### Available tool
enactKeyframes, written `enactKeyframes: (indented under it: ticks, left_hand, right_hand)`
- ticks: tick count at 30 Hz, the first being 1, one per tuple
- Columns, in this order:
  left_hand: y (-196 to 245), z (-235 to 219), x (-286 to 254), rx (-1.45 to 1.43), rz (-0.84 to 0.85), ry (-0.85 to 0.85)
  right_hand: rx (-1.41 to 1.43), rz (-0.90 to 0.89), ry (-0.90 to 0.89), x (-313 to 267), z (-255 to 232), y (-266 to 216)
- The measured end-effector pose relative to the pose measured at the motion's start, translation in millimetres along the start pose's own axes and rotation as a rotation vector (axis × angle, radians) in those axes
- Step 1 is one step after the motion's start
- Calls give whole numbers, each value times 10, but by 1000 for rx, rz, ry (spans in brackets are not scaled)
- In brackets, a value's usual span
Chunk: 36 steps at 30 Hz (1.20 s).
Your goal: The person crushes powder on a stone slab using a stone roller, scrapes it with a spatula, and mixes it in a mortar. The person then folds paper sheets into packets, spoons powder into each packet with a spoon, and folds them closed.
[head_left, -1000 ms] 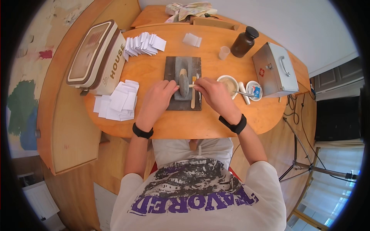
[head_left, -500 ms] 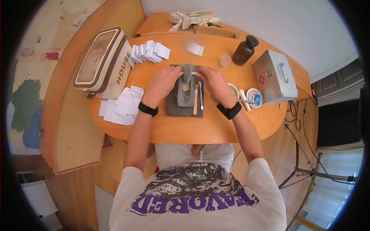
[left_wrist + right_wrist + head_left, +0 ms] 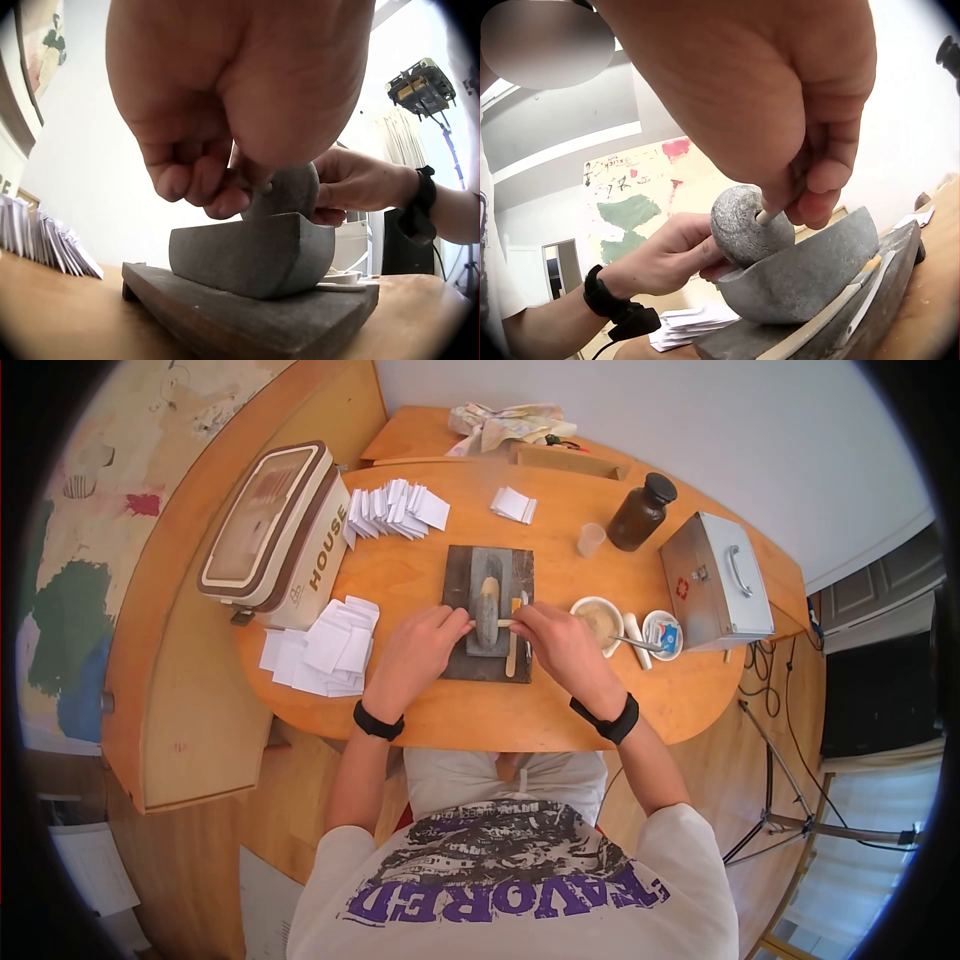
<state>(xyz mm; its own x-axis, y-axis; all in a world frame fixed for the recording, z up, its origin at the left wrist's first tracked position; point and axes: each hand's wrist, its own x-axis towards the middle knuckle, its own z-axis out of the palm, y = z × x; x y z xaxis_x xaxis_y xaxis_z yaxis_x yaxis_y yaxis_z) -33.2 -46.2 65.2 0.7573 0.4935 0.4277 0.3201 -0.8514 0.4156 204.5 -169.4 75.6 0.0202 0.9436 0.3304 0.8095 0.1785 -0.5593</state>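
Note:
A round grey stone grinding wheel (image 3: 486, 622) stands upright in a boat-shaped stone trough (image 3: 490, 563), over its near half. Tan powder or material shows along the trough's hollow behind the wheel. At the left end of the wheel's thin wooden axle, my left hand (image 3: 422, 647) pinches with thumb and fingers. My right hand (image 3: 568, 647) grips the other end, and a bit of the axle (image 3: 764, 217) shows at the wheel's face in the right wrist view. Under the trough lies a dark board (image 3: 459, 572), with a flat wooden stick (image 3: 511, 656) and a thin pale tool (image 3: 866, 298) along its right side.
Right of the board are a bowl of powder (image 3: 598, 618), a white pestle (image 3: 635, 643), a small dish (image 3: 661, 623) and a metal box (image 3: 705, 600). Behind stand a dark bottle (image 3: 640, 520) and plastic cup (image 3: 590, 539). White paper packets (image 3: 335, 642) and a carrying case (image 3: 290, 560) are left.
Both hands rolled the wheel away to the trough's far end, then back toward the body to the near half. Their hold on the axle stays the same. The head view shifted slightly.

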Motion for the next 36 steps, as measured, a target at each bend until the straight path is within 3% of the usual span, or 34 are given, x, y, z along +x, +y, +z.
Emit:
enactKeyframes:
  ticks: [4, 9, 15, 19, 28, 36]
  left_hand:
    - [-48, 6, 79, 23, -3, 24]
    - [-441, 155, 331, -11, -28, -23]
    - [-671, 231, 547, -44, -16, 5]
    - [-603, 192, 500, -2, -15, 0]
    - [20, -68, 51, -5, -27, -21]
    - [-142, 43, 264, -6, -23, -44]
  right_hand:
    - [-57, -46, 39, 68, 68, 47]
    - [-142, -16, 72, 313, 161, 212]
    - [-57, 17, 116, 623, 144, 311]
    - [-54, 14, 113, 569, 141, 337]
    - [5, 70, 61, -65, 40, -32]
    - [-44, 51, 67, 83, 131, 214]
